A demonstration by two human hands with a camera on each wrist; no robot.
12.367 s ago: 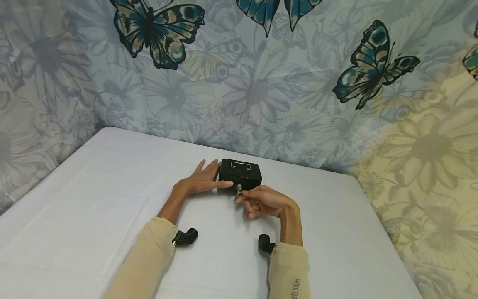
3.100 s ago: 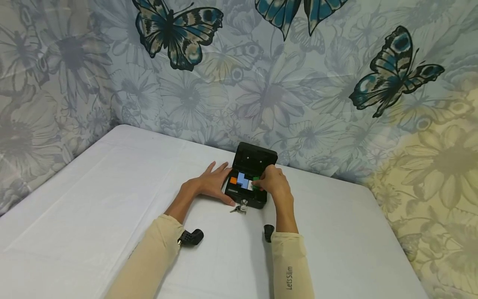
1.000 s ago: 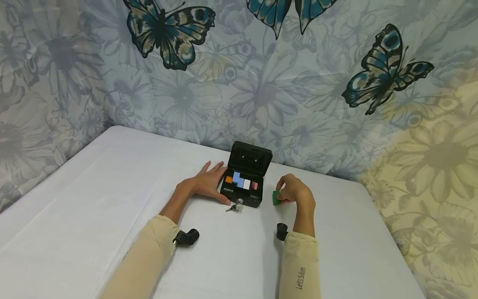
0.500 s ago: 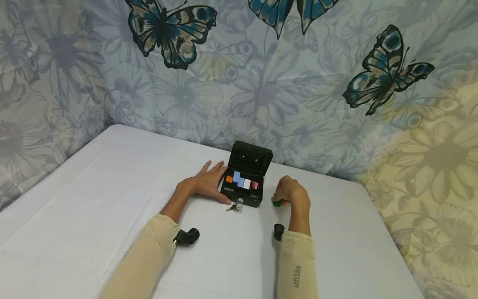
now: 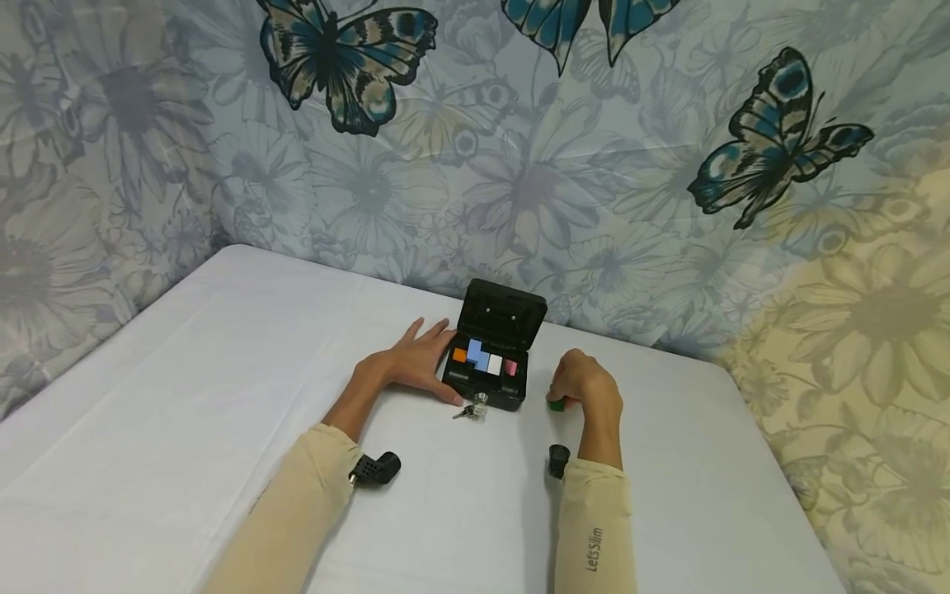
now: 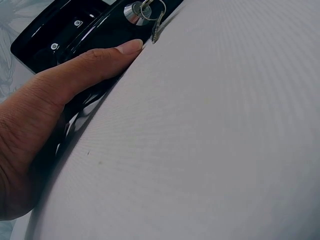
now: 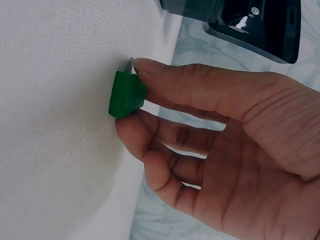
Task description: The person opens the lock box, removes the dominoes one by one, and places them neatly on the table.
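A black cash box stands on the white table with its lid raised. Inside lie an orange block, blue block, white block and pink block. A ring of keys hangs from the front lock. My left hand rests against the box's left side, fingers spread, thumb along its front. To the right of the box, my right hand pinches a small green block between thumb and fingertips, close over the tablecloth. Part of the block is hidden by the fingers.
The white-covered table ends at a back edge just behind the box. Behind it hangs a floral, butterfly-patterned cloth. A small black wrist camera sticks out from each sleeve.
The box was closed, with my right hand at the key; its lid then stood open. My right hand took the green block out to the right and lately turned it. My left hand stayed beside the box.
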